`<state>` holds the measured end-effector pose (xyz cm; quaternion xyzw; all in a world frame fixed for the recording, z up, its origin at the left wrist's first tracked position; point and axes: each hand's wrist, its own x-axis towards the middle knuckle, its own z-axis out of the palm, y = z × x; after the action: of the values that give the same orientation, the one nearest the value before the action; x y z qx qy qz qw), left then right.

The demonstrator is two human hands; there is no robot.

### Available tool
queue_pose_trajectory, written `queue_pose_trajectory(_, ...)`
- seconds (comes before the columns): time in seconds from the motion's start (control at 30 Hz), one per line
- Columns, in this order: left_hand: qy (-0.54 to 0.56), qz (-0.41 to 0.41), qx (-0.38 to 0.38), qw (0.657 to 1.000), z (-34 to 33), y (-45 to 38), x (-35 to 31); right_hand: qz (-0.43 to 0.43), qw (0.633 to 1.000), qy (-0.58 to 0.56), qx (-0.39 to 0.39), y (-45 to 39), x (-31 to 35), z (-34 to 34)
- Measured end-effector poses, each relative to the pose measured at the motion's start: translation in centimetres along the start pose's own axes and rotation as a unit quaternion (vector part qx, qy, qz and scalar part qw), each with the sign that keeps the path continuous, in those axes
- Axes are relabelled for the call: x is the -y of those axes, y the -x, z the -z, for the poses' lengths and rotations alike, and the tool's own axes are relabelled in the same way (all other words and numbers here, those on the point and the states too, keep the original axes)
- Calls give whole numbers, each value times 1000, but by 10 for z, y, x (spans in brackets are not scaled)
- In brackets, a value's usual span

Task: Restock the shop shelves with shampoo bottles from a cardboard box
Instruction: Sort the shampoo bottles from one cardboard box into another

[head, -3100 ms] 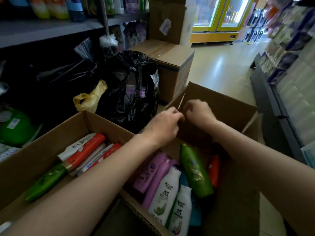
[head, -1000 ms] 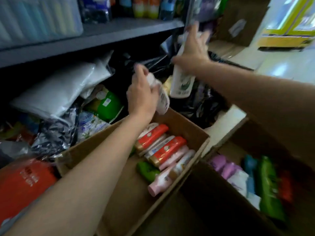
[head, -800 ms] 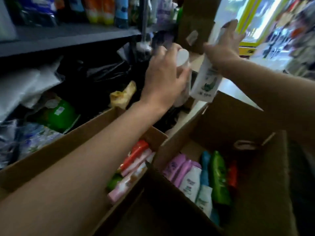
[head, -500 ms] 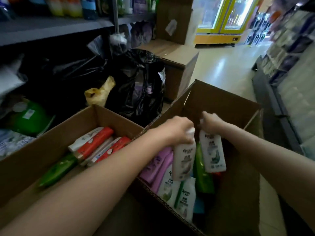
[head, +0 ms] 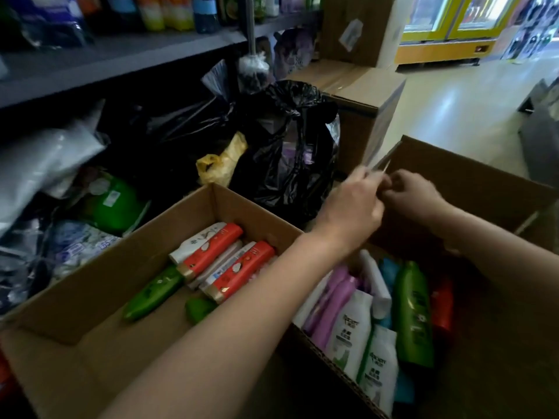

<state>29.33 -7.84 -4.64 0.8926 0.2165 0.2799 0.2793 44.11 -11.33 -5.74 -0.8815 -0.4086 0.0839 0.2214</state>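
We see the shampoo bottles (head: 351,331) lying packed in the right cardboard box (head: 472,189) at 4 o'clock: white, purple, green, red ones, none in hand. Both hands meet over that box's far-left corner at 1 o'clock, left hand (head: 351,207) and right hand (head: 411,195) with fingers curled and fingertips pinched together, touching each other; what they pinch we cannot tell through the blur. At 8 o'clock sits a second open box (head: 90,297) with red and green bottles, a black bin bag (head: 287,152) at 12 behind it, and a shelf (head: 121,55) at 10 o'clock.
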Motion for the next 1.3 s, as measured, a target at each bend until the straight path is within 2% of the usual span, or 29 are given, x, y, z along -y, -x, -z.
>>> queue_pose_trajectory(0.07,28,-6,-135,990,28,-5,3,21,988,-115,-101,-1,41,9)
queue_pose_trajectory(0.13,42,38,-234,971,58,-6,22,63,970,-169,-161,2,88,11)
queue_pose_trajectory(0.23,22,141,-315,938,93,12,78,160,965,-151,-145,16,162,-14)
queue_pose_trajectory(0.33,-30,249,-277,927,109,63,145,274,959,-71,-20,31,220,-73)
queue_pose_trajectory(0.43,-110,374,-157,907,113,131,213,318,931,103,146,45,251,-151)
queue_pose_trajectory(0.47,-127,428,-93,890,113,154,233,320,916,156,184,51,254,-176)
queue_pose_trajectory(0.57,-132,588,95,793,114,211,278,318,875,247,270,72,239,-249)
queue_pose_trajectory(0.6,-125,611,126,772,114,224,289,320,862,264,291,79,231,-268)
queue_pose_trajectory(0.63,-121,616,141,765,114,233,300,328,849,279,306,83,224,-284)
queue_pose_trajectory(0.73,-130,589,155,783,108,242,328,376,806,332,314,82,213,-315)
queue_pose_trajectory(0.83,-116,562,178,799,90,235,343,396,786,375,291,69,221,-337)
queue_pose_trajectory(0.93,-108,573,191,790,75,230,354,389,770,419,283,57,233,-352)
queue_pose_trajectory(1.0,-90,590,177,783,71,231,363,390,760,449,262,56,237,-357)
queue_pose_trajectory(1.07,-13,607,127,784,71,232,368,405,743,474,244,58,238,-362)
queue_pose_trajectory(1.1,48,623,95,775,71,231,366,409,734,486,243,58,236,-363)
queue_pose_trajectory(1.17,153,661,45,734,72,227,359,403,717,511,250,58,232,-360)
queue_pose_trajectory(1.23,187,674,12,714,70,223,354,409,705,515,267,58,229,-349)
queue_pose_trajectory(1.3,229,680,-39,695,69,216,346,420,714,492,268,63,228,-335)
